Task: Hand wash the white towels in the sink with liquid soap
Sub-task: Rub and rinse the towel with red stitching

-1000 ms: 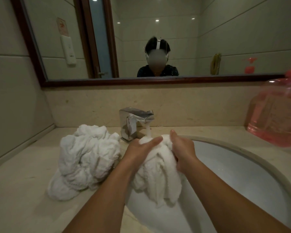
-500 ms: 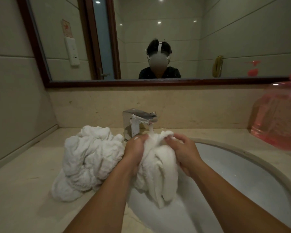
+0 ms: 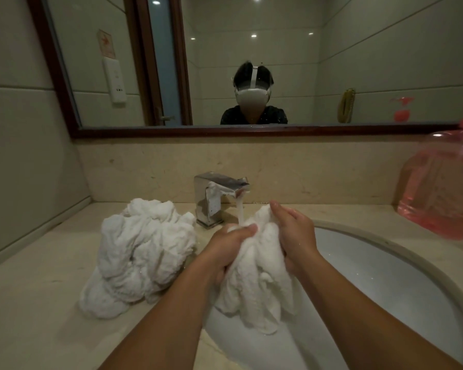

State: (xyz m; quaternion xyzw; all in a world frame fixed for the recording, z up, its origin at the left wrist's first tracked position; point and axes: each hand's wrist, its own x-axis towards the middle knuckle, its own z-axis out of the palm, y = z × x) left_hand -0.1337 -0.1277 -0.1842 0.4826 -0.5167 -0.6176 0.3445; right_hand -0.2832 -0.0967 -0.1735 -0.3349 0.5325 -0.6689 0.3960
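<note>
Head view: both hands, left hand (image 3: 229, 252) and right hand (image 3: 294, 236), grip a white towel (image 3: 254, 284) under the faucet (image 3: 217, 193) stream over the sink (image 3: 385, 276); more towels (image 3: 142, 252) lie left on the tabletop (image 3: 32, 303).

Nubbly white cloth towel (image 3: 254, 279), polished metal tap (image 3: 214, 194), glossy white sink (image 3: 385, 276), matt stone-like counter (image 3: 32, 303), translucent pink bottle (image 3: 441, 188), probably plastic

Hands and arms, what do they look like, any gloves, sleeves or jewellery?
Both are bare: the left hand and right hand wear no gloves, rings or watch, and the forearms show no sleeve up to the picture's lower edge. In the mirror a dark top shows.
</note>
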